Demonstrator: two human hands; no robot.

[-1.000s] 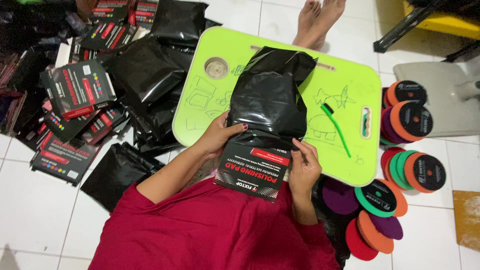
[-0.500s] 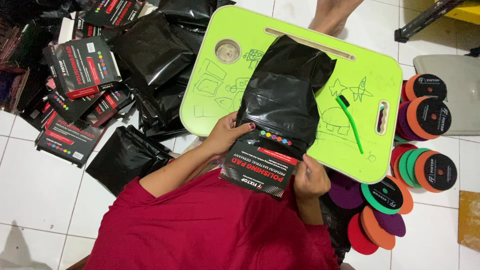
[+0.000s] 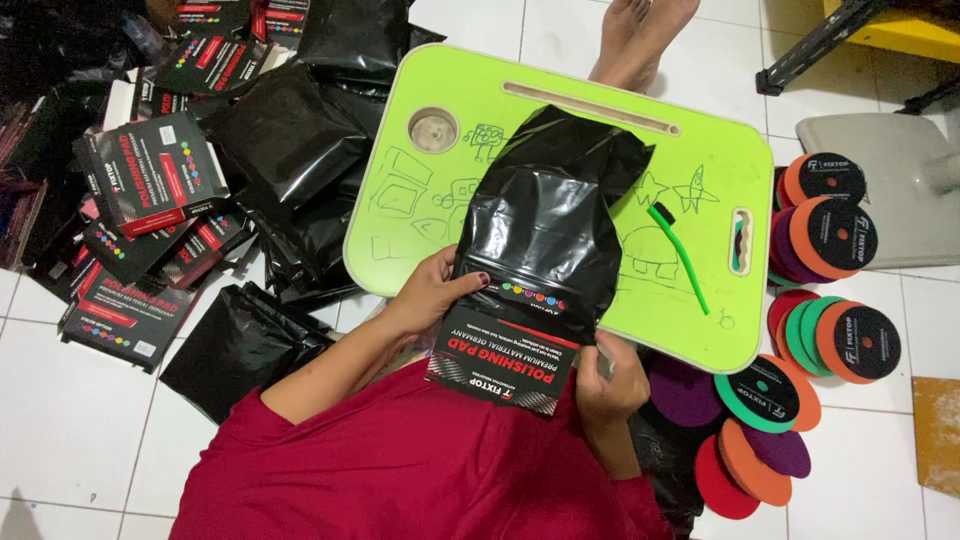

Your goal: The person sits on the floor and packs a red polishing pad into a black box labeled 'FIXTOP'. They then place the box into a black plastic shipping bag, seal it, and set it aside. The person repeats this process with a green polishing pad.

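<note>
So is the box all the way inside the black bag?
No, partly out: the box's printed end sticks out of the black bag.

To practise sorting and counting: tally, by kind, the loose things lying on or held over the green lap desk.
black plastic bag: 1
black printed box: 1
green brush: 1
Total: 3

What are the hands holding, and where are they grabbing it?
Both hands hold a black box that sits partly inside a black plastic bag. The left hand grips the left edge at the bag's mouth; the right hand grips the box's right side.
</note>
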